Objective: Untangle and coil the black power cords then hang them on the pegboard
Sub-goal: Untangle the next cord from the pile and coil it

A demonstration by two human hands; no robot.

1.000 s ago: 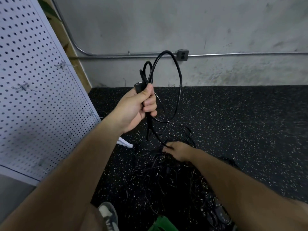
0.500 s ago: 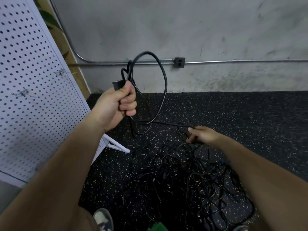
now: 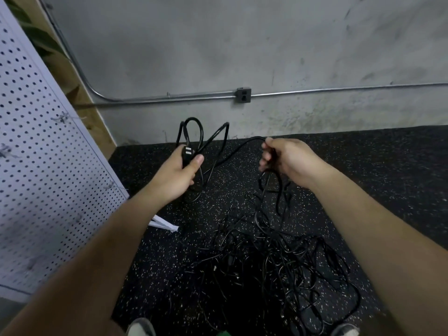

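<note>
My left hand (image 3: 175,174) grips a black power cord (image 3: 194,132) by its plug end, with two or three loops standing up above the fist. From those loops the same cord runs right to my right hand (image 3: 286,161), which is closed around it at chest height. Below my right hand the cord drops into a tangled pile of black cords (image 3: 278,270) on the speckled black floor. The white pegboard (image 3: 43,190) leans at the left, with several small metal hooks (image 3: 63,118) on it.
A grey concrete wall with a metal conduit and an outlet box (image 3: 243,95) runs along the back. A white foot of the pegboard stand (image 3: 164,224) juts onto the floor. My shoes (image 3: 140,327) show at the bottom edge.
My right hand has risen from the pile, pulling a length of cord up and to the right. My left hand with the loops has lowered and shifted toward the centre.
</note>
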